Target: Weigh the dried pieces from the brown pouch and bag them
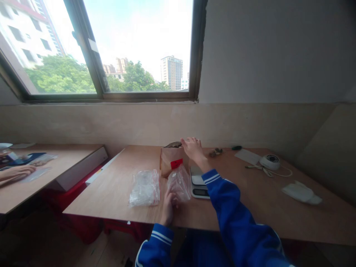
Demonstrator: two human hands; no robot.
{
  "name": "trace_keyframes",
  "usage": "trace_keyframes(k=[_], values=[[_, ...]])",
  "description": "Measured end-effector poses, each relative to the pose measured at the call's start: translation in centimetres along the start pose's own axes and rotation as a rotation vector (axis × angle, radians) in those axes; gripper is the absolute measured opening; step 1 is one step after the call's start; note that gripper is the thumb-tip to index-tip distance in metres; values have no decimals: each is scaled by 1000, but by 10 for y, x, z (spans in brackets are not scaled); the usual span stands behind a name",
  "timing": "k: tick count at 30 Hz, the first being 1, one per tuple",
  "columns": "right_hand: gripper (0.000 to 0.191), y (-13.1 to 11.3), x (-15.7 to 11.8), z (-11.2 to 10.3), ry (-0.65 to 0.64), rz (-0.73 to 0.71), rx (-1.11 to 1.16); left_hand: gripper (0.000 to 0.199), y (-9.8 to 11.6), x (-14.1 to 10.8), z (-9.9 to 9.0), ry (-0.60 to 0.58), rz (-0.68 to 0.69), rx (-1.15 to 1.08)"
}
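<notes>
My left hand is closed on a clear zip bag with a red seal line, held upright in front of a brown paper bag. The paper bag stands open, bears a red label, and shows something dark at its mouth. At its top right rim is my right hand, fingers bent; whether anything is between them is hidden. A kitchen scale with a dark display lies below my right forearm, partly covered. Left of the held bag lies a stack of clear zip bags.
Small brown pieces lie behind the scale. To the right are a white dome camera with its cable, a white card and a crumpled white plastic bag. Another person's hand rests at the left table.
</notes>
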State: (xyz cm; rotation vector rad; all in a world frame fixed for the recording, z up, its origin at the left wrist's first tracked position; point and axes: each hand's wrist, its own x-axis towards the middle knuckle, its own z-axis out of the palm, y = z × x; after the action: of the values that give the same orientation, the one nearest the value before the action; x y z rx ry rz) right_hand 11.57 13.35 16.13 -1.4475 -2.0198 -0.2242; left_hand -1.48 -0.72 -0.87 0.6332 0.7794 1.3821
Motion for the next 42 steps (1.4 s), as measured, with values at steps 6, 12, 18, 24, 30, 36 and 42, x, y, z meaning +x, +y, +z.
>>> trace_keyframes(k=[6, 12, 18, 24, 30, 36, 42], values=[[46, 2, -16, -10, 96, -59, 94, 57, 3, -6, 9, 54, 142, 146], [36, 1, -82, -2, 312, 60, 488, 54, 10, -9, 16, 11, 162, 244], [42, 10, -133, 27, -124, 337, 922, 58, 13, -17, 21, -80, 116, 221], [37, 19, -143, 28, -165, 322, 1080, 56, 6, -10, 17, -7, 63, 16], [35, 15, -139, 24, -207, 255, 1125, 44, 26, 3, 35, 167, 240, 209], [30, 18, -128, 24, -276, 184, 1081, 38, 66, 9, 46, 287, 377, 542], [31, 12, -107, 30, -288, 135, 1113, 36, 106, 22, 35, 341, 467, 889]])
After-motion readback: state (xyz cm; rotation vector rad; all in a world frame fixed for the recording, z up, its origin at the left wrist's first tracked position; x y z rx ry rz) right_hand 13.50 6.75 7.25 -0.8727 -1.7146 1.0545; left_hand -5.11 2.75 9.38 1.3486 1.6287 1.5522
